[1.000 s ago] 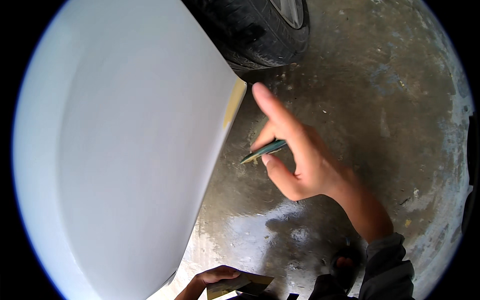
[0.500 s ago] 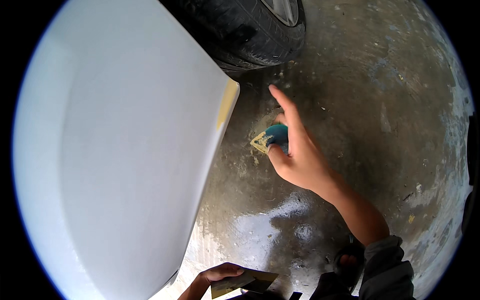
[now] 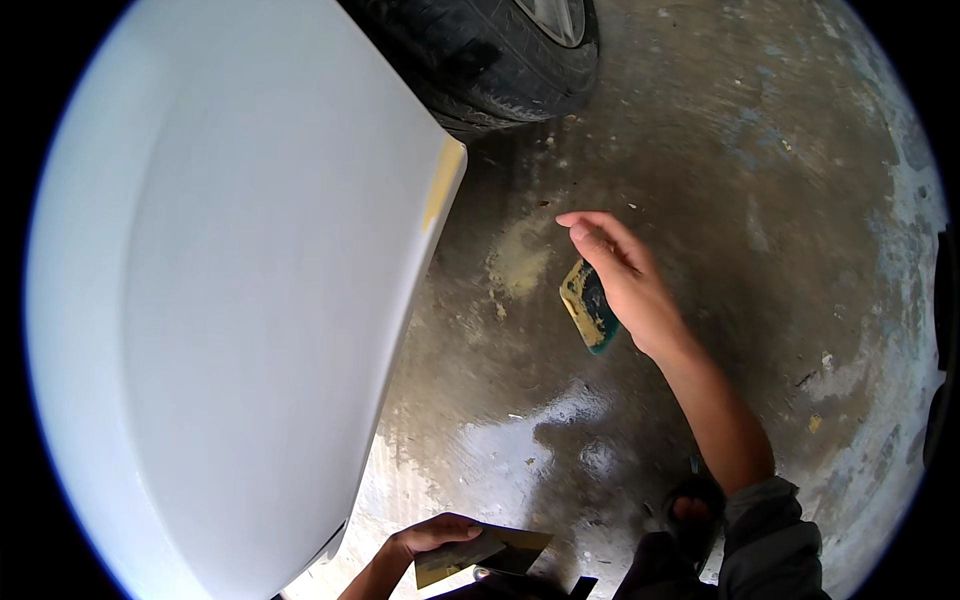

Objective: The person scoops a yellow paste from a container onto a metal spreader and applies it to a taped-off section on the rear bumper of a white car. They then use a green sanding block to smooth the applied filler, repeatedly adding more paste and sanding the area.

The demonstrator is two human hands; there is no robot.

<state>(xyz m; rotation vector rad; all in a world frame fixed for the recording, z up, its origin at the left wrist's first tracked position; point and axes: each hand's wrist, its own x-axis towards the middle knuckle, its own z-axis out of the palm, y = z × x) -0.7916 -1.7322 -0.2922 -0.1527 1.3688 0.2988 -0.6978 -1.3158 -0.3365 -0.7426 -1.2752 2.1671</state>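
Note:
My right hand (image 3: 632, 288) is closed on a dark green putty spreader (image 3: 588, 308). Yellow filler coats the spreader's left edge, and the palm hides part of it. The hand hangs over the floor, apart from the white car panel (image 3: 260, 260). Along the panel's upper right edge runs a strip of yellow filler (image 3: 442, 182). At the lower edge of the view, my left hand (image 3: 437, 533) grips a thin flat plate (image 3: 462, 562) with its thumb on top. That plate looks smeared with yellowish filler, and its near part is cut off.
A black tyre (image 3: 500, 65) stands beyond the panel's far corner. The stained concrete floor (image 3: 700, 200) has a pale filler smear (image 3: 522, 258) left of my right hand and a shiny wet-looking patch (image 3: 500, 465) nearer me. My foot in a dark sandal (image 3: 692, 508) is at lower right.
My right hand has moved right and turned; its raised index finger has folded in, and the spreader now tilts downward. The left hand with the plate stays nearly in place.

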